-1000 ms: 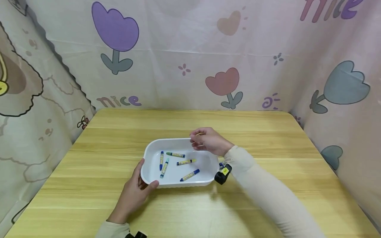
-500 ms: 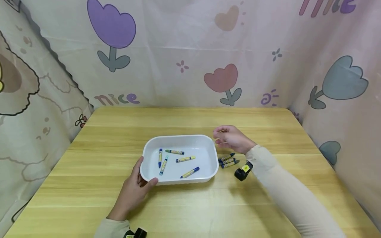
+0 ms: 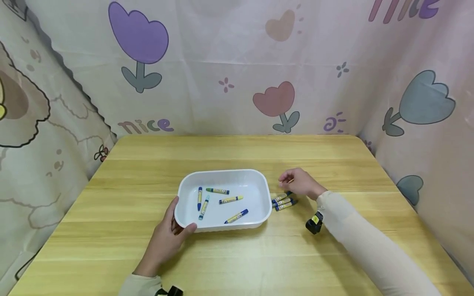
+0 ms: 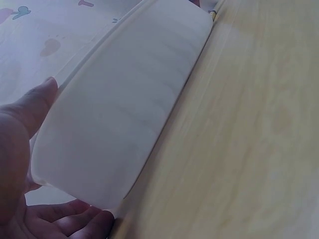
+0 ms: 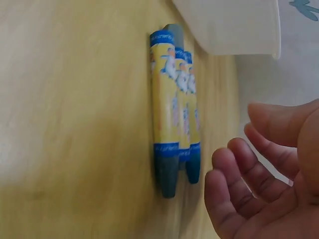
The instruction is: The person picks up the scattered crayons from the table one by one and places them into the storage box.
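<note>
The left hand (image 3: 165, 241) gripped, thumb (image 4: 41, 99) opposite curled fingers (image 4: 82, 220); the right hand (image 3: 300, 182) showed loosely bent fingers, sleeved forearm (image 3: 370, 240) extended.

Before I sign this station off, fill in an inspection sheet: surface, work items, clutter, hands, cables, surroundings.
Surface: wood-grain table, with no spill or damage seen.
Work items: white tray with five crayons lying apart inside; at least three dark-tipped crayons bunched on the table, right of the tray.
Clutter: nothing seen.
Left hand: grips the tray's near left corner, thumb at the rim.
Right hand: beside the bunched crayons, fingers loosely bent, nothing seen in it.
Cables: nothing seen on the table.
Surroundings: printed cloth behind and on both sides.
</note>
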`<state>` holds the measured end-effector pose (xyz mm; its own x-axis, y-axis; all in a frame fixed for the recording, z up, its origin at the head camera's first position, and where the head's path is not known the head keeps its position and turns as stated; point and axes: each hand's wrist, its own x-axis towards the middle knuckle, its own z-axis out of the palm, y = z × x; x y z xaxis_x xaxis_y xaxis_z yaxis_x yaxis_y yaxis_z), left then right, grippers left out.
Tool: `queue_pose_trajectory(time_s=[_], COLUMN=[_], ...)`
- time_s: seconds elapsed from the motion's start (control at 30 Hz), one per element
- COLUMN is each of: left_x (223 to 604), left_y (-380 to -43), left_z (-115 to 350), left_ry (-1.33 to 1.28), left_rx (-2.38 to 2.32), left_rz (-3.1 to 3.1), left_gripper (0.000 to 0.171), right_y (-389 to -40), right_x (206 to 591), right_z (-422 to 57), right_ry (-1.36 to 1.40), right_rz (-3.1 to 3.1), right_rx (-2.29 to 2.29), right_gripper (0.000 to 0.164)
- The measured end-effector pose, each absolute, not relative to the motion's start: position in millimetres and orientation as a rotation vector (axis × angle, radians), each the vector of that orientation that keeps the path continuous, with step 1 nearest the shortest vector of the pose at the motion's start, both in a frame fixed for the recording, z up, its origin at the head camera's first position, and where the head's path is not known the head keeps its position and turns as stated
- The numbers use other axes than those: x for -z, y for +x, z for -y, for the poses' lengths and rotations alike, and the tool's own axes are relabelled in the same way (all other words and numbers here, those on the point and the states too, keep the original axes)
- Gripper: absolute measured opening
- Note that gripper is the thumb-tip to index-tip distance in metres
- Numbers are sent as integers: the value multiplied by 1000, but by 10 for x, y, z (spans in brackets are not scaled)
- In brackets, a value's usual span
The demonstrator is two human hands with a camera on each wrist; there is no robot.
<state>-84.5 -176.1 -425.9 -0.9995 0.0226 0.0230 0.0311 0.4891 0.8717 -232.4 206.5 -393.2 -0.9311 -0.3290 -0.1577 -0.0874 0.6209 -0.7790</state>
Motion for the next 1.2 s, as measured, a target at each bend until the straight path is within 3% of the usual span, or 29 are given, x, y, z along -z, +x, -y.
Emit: queue_pose_trajectory(time_s=[0.33, 0.63, 0.9, 1.1, 1.2], left_x=[4276, 4275, 4270, 4281, 4280], left_y=[-828, -835, -851, -846, -847], left_z=[1764, 1769, 1776, 1772, 1771], left_ry=[-48, -67, -73, -60, -56], left_rx=[1598, 1586, 1591, 1592, 1592], left_rz=[2701, 2696, 2691, 2696, 2699], left_gripper=[94, 94, 94, 94, 94], right_y=[-2295, -2303, -2313, -2319, -2331], right_x=[4006, 4006, 3962, 3913, 3884], right_z=[-2151, -2199, -2196, -2187, -2188], right_ry=[-436, -535, -500, -316, -226], right_rz=[-2604, -2661, -2566, -2264, -2114], right_rx=[934, 760, 819, 1204, 1348], right_gripper=[18, 3, 8, 31, 34])
